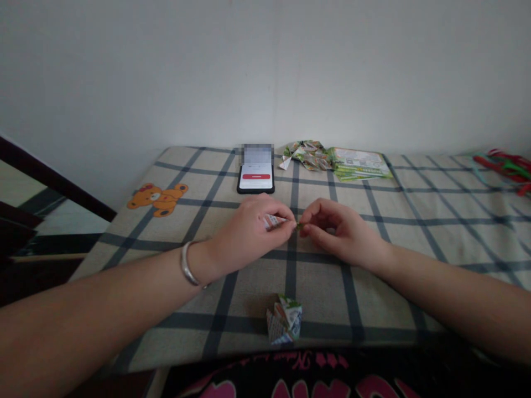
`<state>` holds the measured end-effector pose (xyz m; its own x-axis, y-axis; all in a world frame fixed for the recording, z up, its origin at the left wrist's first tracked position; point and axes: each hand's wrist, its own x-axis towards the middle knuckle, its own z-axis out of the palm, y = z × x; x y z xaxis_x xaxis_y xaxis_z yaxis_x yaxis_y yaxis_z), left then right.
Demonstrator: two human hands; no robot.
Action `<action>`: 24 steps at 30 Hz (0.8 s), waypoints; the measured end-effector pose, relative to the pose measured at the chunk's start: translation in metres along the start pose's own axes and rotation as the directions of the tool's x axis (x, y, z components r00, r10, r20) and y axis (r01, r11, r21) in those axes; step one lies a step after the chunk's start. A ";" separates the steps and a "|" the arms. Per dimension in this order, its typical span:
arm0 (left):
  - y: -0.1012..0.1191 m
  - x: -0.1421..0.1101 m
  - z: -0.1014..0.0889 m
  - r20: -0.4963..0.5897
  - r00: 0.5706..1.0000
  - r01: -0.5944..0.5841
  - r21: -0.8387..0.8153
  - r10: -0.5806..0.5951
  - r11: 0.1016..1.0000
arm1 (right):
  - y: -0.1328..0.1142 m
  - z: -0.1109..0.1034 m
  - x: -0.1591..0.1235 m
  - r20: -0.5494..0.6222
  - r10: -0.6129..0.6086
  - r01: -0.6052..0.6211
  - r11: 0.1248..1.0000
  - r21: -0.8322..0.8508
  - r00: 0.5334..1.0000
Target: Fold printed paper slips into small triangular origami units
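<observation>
Over the middle of the table, my left hand (265, 224) pinches a small folded piece of printed paper (272, 221), part of it showing inside the curled fingers. The thumb and fingers of my right hand (338, 229) close on a green tip of it, right beside the left fingertips. Most of the paper is hidden by my hands. Nearer to me stands a folded paper shape (284, 319) with printed sides, apart from both hands. A silver bracelet (189, 264) circles my left wrist.
A phone (256, 178) with a lit screen lies behind my hands. Folded paper pieces (309, 155) and a stack of printed sheets (363, 164) lie by the wall. Red and green items (508, 166) sit far right. A bear picture (159, 198) is on the checked tablecloth (199, 221).
</observation>
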<state>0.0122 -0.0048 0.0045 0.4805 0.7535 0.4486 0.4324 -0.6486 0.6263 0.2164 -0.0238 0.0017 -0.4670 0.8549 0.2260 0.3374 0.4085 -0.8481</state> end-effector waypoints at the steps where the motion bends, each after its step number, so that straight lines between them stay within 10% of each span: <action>1: 0.001 -0.001 0.001 -0.041 0.996 -0.079 0.083 0.083 0.993 | 0.001 0.001 0.001 0.011 0.029 -0.029 0.999 0.045 1.000; 9: 0.009 -0.007 0.005 -0.032 0.951 -0.276 0.355 0.306 0.893 | 0.004 0.003 0.000 0.032 0.054 -0.054 0.998 -0.017 0.998; 24: 0.008 -0.003 0.004 -0.038 0.985 -0.156 0.181 0.165 0.971 | 0.000 -0.001 0.004 0.049 0.103 -0.105 0.993 0.053 0.993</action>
<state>0.0171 -0.0128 0.0051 0.5160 0.6394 0.5701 0.4830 -0.7668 0.4228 0.2156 -0.0195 0.0032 -0.4692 0.8757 0.1138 0.3409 0.2985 -0.8915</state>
